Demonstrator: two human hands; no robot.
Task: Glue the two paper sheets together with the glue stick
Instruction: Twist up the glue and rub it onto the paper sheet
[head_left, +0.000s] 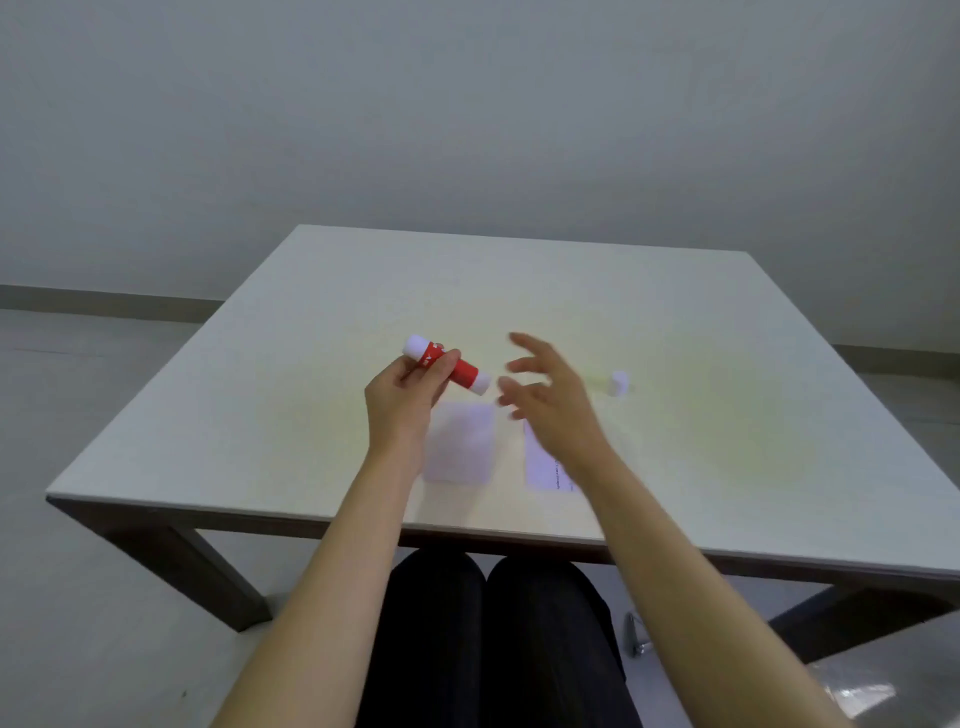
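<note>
The left hand holds the glue stick in the air, tilted, just beyond the far edge of the left paper sheet. The right hand hovers beside the stick, empty, fingers spread wide. The cap stands on the table, right of the stick, so uncapping looks done. The right paper sheet lies just beside the left one, apart; gluing and pressing together seemingly remain.

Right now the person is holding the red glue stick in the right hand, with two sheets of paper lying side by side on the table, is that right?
Not quite. The head view shows the red glue stick in the left hand; the right hand is open and empty. The two sheets of paper do lie side by side on the table.
</note>
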